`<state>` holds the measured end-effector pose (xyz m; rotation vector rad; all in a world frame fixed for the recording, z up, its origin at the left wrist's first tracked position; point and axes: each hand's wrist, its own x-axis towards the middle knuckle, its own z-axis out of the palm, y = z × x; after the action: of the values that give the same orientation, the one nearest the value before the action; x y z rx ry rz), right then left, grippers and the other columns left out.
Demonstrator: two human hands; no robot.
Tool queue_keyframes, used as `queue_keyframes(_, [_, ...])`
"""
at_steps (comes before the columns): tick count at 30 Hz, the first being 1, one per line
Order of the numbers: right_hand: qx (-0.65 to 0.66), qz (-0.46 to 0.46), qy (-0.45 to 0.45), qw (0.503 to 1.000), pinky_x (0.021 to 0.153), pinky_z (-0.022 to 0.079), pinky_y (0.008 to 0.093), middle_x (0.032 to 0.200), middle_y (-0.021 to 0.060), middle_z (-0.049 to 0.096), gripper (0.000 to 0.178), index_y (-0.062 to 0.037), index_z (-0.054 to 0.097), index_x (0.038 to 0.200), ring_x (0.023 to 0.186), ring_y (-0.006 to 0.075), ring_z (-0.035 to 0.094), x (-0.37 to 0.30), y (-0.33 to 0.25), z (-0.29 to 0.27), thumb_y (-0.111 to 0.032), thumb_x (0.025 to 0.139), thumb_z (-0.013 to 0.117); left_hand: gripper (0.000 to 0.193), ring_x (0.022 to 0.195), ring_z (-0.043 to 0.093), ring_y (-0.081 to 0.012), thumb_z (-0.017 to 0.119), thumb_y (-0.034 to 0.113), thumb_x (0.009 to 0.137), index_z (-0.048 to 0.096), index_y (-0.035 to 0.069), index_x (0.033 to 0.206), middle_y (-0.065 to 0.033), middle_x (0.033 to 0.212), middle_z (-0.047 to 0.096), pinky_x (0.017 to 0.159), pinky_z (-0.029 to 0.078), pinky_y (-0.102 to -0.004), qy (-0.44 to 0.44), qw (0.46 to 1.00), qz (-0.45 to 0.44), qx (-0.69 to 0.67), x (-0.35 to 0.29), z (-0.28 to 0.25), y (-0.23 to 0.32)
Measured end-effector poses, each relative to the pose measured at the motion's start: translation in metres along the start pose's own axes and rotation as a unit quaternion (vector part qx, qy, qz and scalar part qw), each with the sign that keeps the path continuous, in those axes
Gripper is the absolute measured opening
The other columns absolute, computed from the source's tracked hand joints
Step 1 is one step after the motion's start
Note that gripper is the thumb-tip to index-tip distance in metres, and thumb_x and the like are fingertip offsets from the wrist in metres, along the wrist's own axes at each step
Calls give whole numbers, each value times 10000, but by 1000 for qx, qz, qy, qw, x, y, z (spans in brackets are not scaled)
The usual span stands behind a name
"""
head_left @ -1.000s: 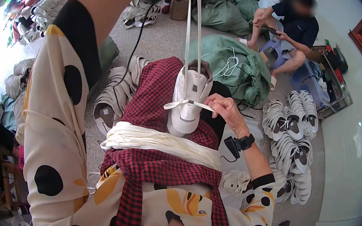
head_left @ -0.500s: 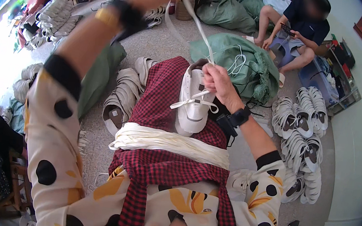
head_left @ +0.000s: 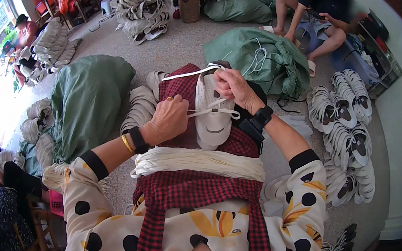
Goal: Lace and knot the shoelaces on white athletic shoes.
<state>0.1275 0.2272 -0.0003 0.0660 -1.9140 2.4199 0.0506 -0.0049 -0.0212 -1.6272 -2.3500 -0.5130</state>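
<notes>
Since the earlier frame, the left hand has dropped from high beyond the white shoe to a place just beside it. From where I stand, the shoe rests on the person's lap, upon a checked apron, sole down. Left fingers: pinched on the white lace. Right hand: fingers curled narrow at the shoe's throat; what lies between them cannot be told. Progress, as judged: the lace crosses low on the throat, while a long strand trails leftward, so the upper part seems yet to be laced. Orientation: toe toward the wearer, opening away; long axis nearly straight outward from the body.
</notes>
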Motion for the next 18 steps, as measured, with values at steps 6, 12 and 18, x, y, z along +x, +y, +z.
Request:
queue_keyframes(6, [0,-5,-5,1000,401,198,218,576,-86,316,298,-97,455,784,443,28,264,0,2,0,-312,991,451,200,645,599,-250,623,202,853,624,9,803,-111,675,554,590,491,-385,-59,982,-108,-141,0,-20,1])
queue_keyframes(12, [1,-16,-10,1000,400,202,221,566,-87,313,304,-96,461,764,445,29,272,2,4,0,-294,993,441,256,565,346,-57,494,302,1018,582,89,908,50,693,427,477,281,-225,-180,496,-262,-808,1,-21,0])
queue_keyframes(18, [10,-5,-17,1000,406,193,208,585,-90,307,315,-94,465,769,461,21,260,1,1,1,-287,1017,443,241,610,374,-71,492,303,1021,576,80,990,24,871,505,496,323,-195,-134,422,-321,-837,-14,-20,-5])
